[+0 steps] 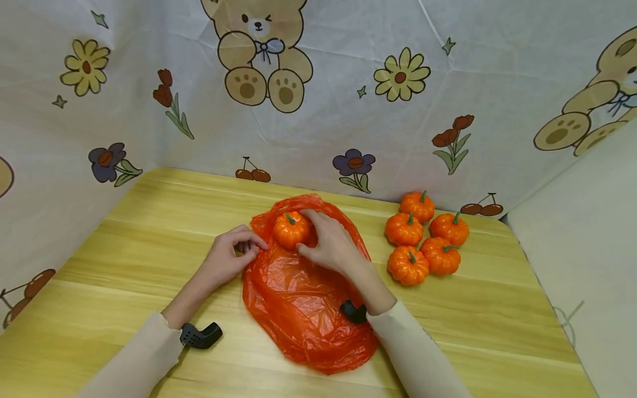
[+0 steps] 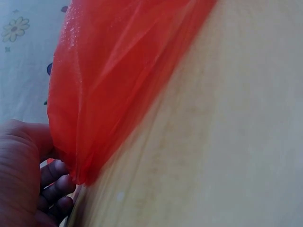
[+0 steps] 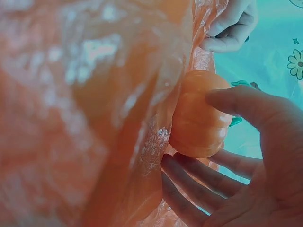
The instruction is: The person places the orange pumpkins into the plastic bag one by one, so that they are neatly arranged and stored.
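Note:
A red plastic bag (image 1: 303, 301) lies spread on the table, its mouth gathered into a loose ring. One small orange toy pumpkin (image 1: 288, 235) with a green stem sits at the bag's far end. My right hand (image 1: 332, 243) holds this pumpkin from the right, thumb on one side and fingers on the other, as the right wrist view shows. At the bag's left edge my left hand (image 1: 234, 255) pinches the plastic between thumb and fingers. In the left wrist view the bag (image 2: 109, 80) stretches up from that pinch.
Several more orange pumpkins (image 1: 408, 265) stand in a cluster right of the bag. Behind the wooden table (image 1: 149, 243) hangs a white cloth (image 1: 318, 138) printed with bears and flowers. A black wrist device (image 1: 201, 335) is on the left sleeve.

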The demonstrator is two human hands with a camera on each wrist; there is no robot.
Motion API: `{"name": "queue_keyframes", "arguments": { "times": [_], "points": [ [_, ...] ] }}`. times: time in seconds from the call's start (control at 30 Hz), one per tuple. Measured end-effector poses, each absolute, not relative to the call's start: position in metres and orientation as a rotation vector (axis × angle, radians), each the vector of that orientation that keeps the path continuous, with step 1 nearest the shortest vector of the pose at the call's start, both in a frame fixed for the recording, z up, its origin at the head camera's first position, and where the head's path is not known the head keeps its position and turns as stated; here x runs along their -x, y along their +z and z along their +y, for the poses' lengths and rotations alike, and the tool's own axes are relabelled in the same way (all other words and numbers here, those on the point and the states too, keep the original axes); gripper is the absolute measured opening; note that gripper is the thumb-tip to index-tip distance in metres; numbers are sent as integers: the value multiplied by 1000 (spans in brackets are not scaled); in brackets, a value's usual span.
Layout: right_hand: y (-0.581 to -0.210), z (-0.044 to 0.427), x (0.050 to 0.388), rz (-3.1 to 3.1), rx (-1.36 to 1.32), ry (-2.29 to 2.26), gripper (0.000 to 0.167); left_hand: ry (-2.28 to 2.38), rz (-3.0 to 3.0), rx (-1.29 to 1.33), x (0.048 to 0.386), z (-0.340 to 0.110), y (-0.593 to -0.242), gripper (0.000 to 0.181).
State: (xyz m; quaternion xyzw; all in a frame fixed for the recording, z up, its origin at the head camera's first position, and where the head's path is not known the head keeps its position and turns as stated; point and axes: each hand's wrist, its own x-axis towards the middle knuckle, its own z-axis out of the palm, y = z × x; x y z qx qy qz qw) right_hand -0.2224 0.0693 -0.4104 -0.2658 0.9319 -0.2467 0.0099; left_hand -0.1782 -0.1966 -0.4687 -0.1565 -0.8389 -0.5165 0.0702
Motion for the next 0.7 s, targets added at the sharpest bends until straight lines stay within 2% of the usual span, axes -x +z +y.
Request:
{"name": "queue_keyframes", "arguments": {
  "times": [0.33,0.7],
  "points": [
    [-409,69,222,2921,833,-753,79,-1560,-2523,469,178,-197,-468,30],
    [-385,77,213,2939,839,-807,71,-1537,-2512,477,177,-196,-467,28]
  ]
}}
